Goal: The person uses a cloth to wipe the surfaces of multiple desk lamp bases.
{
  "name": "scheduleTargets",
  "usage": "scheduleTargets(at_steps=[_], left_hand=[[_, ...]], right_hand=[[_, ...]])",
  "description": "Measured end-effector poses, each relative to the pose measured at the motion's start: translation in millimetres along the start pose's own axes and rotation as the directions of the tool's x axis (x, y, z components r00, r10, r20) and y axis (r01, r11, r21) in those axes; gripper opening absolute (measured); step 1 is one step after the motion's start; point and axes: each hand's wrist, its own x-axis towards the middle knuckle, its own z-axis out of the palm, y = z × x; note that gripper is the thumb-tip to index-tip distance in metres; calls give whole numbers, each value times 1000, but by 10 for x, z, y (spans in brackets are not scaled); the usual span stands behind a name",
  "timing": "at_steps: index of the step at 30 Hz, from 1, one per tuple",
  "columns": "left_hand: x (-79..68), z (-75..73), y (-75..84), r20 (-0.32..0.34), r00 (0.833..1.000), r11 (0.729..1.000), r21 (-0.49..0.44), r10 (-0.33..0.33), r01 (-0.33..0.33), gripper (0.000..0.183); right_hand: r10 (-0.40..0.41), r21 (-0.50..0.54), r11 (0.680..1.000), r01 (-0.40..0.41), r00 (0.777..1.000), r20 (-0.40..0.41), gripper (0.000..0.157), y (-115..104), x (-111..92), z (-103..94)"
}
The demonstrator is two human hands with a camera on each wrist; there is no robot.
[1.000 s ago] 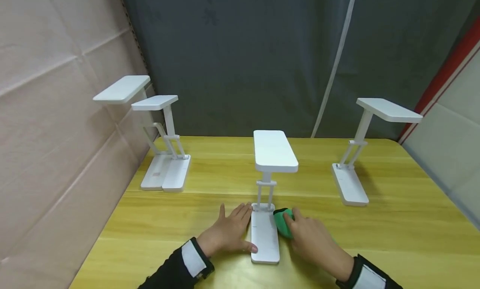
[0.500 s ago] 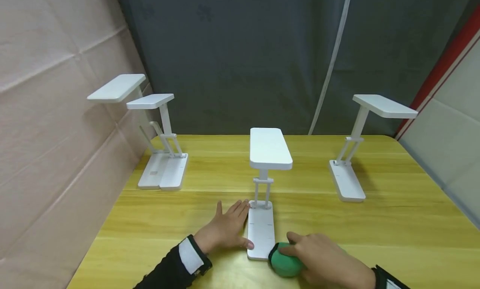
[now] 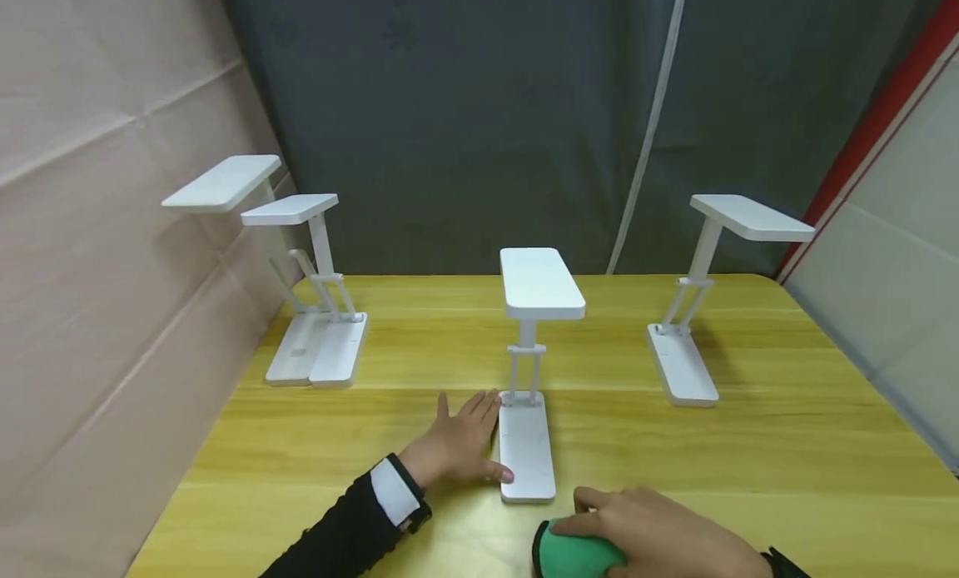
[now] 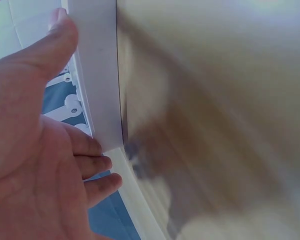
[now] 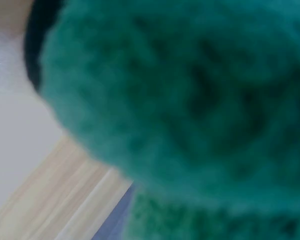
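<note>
A white folding desk lamp (image 3: 527, 457) stands upright in the middle of the table, its flat head raised over the far end of its narrow base. My left hand (image 3: 459, 446) lies along the base's left side, fingers straight, with the thumb on the base's edge. The left wrist view shows that palm beside the lamp base (image 4: 97, 75). Nearer the front and right of the lamp, my right hand (image 3: 648, 524) holds a fuzzy green cloth (image 3: 577, 555) with black trim, apart from the base. The cloth (image 5: 165, 100) fills most of the right wrist view, blurred.
Two similar lamps stand side by side at the back left, the nearer lamp (image 3: 339, 345) partly covering the farther lamp (image 3: 225, 182). Another lamp (image 3: 682, 366) is at the right. Behind the wooden table (image 3: 419, 336) hangs a dark curtain (image 3: 449, 128); pale sheets flank both sides.
My right hand has drawn the green cloth from beside the lamp base's right edge toward me, past its front corner. The left hand stays at the base.
</note>
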Motion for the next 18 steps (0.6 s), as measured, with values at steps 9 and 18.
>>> scheduleTargets(at_steps=[9, 18], left_hand=[[364, -144, -145, 51, 999, 1000, 10, -18, 18, 103], [783, -245, -227, 99, 994, 999, 4, -39, 39, 104]], right_hand=[[-16, 31, 999, 18, 999, -38, 50, -79, 42, 101], [-63, 39, 997, 65, 996, -61, 44, -95, 87, 179]])
